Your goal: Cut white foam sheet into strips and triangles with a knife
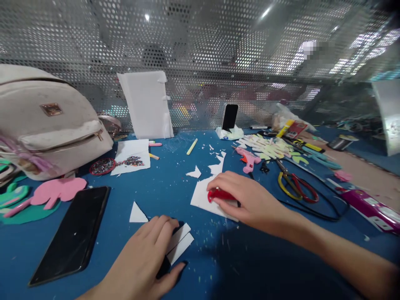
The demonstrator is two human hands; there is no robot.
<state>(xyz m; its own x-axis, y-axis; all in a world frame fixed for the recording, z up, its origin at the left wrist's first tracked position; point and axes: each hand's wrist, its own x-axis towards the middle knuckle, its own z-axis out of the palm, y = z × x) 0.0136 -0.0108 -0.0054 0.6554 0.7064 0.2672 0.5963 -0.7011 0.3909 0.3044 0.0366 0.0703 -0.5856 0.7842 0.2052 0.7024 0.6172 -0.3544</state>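
My right hand (239, 193) is closed around a small red tool (221, 194), its kind partly hidden by the fingers. Under it lies a white piece of card (201, 195) with a ragged upper edge. Lower left, my left hand (150, 254) curls over white strips (181, 246), whose ends stick out between the fingers and thumb. Something dark shows below the palm, too hidden to name. Left of the strips lies a white triangular scrap (137, 213). Torn white scraps (195, 172) lie just beyond the card.
A black phone (73, 233) and pink cutout (61, 191) lie left, before a pale backpack (46, 121). On the right are a pink glue gun (248, 159), scissors (295, 185) with a black cord nearby, and a pile of pale sticks (265, 146). Perforated metal stands behind.
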